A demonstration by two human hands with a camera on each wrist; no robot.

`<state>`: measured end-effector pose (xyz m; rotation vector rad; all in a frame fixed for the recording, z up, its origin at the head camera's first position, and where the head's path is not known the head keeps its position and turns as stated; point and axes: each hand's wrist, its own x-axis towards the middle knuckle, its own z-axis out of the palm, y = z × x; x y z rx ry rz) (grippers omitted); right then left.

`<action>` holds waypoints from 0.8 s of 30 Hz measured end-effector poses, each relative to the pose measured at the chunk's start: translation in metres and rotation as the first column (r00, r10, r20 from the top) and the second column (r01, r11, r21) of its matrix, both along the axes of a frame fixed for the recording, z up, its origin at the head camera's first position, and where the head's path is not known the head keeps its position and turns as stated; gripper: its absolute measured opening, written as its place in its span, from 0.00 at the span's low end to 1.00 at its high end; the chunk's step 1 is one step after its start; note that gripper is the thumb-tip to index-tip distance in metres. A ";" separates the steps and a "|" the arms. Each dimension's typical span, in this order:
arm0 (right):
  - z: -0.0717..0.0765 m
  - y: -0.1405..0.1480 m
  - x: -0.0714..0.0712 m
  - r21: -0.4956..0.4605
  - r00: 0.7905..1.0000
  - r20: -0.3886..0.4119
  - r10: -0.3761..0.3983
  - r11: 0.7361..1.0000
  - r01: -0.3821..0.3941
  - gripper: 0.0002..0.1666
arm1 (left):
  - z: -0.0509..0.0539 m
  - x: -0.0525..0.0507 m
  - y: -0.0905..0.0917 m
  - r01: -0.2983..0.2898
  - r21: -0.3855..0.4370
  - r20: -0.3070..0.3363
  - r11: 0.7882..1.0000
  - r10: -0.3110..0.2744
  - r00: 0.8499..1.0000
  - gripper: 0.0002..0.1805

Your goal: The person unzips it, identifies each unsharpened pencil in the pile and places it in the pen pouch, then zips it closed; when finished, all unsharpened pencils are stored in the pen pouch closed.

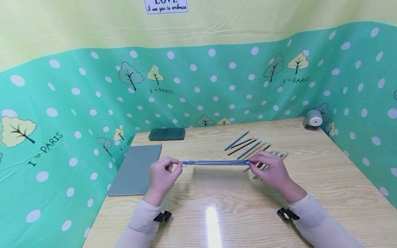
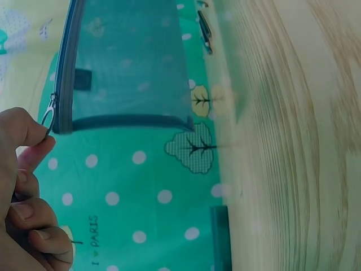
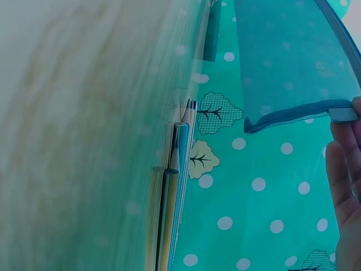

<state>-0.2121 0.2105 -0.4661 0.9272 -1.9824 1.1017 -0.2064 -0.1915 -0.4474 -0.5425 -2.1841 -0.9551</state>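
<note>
A see-through blue zip pouch (image 1: 217, 162) is held up above the table, seen edge-on in the head view and hanging flat in both wrist views. My left hand (image 1: 164, 174) pinches the zipper pull (image 2: 50, 114) at the pouch's left end between thumb and index finger. At the other end, my right hand (image 1: 273, 168) pinches the top corner by a small fabric tab (image 3: 343, 115). The zip looks drawn to the left end. Several pencils (image 1: 248, 148) lie on the table behind and partly under my right hand.
A flat grey board or closed laptop (image 1: 136, 168) lies at the left. Behind it sits a dark green case (image 1: 166, 134). A pencil sharpener (image 1: 313, 120) stands in the far right corner. Green dotted cloth (image 1: 192, 89) hangs around the wooden table (image 1: 248, 213).
</note>
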 end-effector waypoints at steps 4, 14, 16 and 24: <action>0.000 0.002 0.001 0.003 0.999 0.045 -0.025 1.000 0.024 0.13 | 0.000 0.000 -0.005 -0.026 0.009 0.016 1.000 0.026 1.000 0.09; 0.001 0.004 0.002 0.003 0.995 0.082 -0.051 0.999 0.051 0.18 | 0.001 -0.002 -0.014 -0.020 0.045 0.030 0.999 0.018 0.999 0.10; 0.001 0.004 0.002 0.000 0.996 0.074 -0.054 0.999 0.054 0.19 | 0.001 -0.003 -0.015 -0.019 0.050 0.030 0.999 0.017 0.999 0.10; 0.001 0.002 0.001 0.015 0.996 0.065 -0.064 0.998 0.063 0.20 | 0.002 -0.003 -0.020 0.023 0.076 0.052 0.997 -0.027 0.998 0.10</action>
